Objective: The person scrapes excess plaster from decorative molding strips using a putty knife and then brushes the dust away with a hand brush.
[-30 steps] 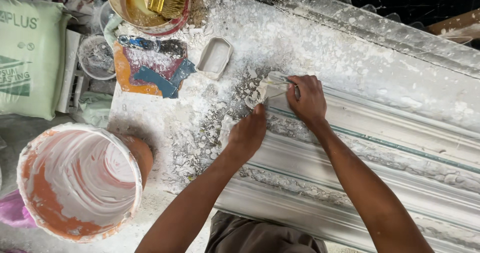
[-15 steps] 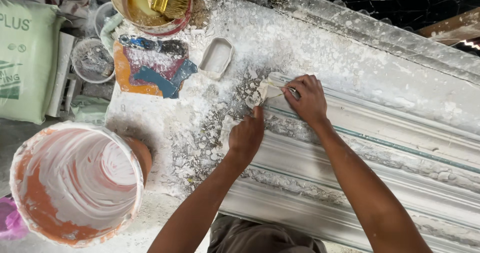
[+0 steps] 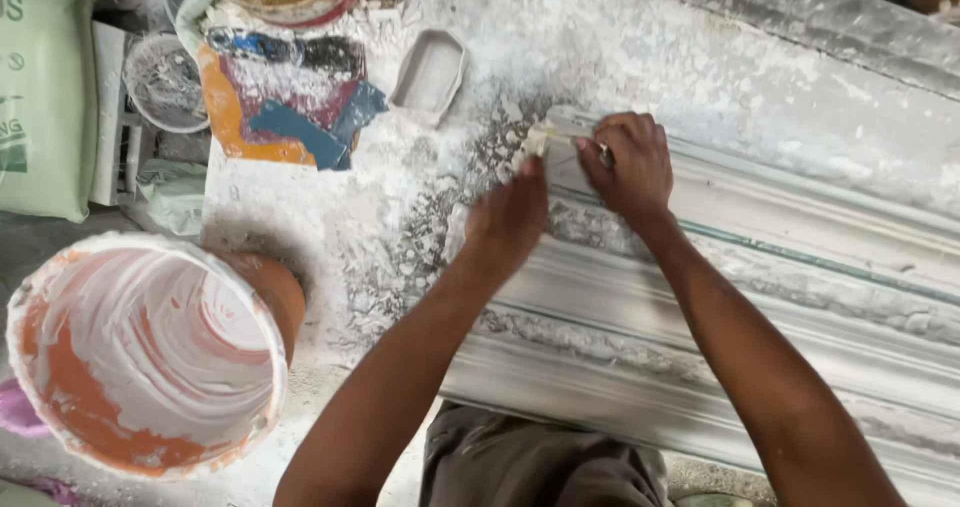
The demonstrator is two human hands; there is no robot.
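Surface: a workbench [image 3: 700,77] caked in white plaster dust and crumbs, with a long ribbed plaster moulding [image 3: 760,297] lying along it.

Right hand [image 3: 628,162]: fingers curled shut around a small tool with a pale flat blade [image 3: 548,139]; the blade tip projects past the fingertips onto the end of the moulding.

Left hand [image 3: 508,217]: just beside the right hand, fingers bent and pressed on the end of the moulding. It seems to grip nothing; the palm side is hidden, so this is not certain.

Change over the last 1 s: both hands hold nearly the same station at the end of the moulding. The left hand has closed in toward the blade. The camera has dipped, so the upper bucket is now cut by the frame edge.

Reading: work appears to remain local to this 1 end of the moulding.

Beyond the fingertips: a small grey oval tray [image 3: 430,72], then a multicoloured board [image 3: 285,102].

Below left of the left hand: an orange bucket [image 3: 150,357] coated inside with white plaster, well apart from both hands.

Far left: a green sack [image 3: 40,97].
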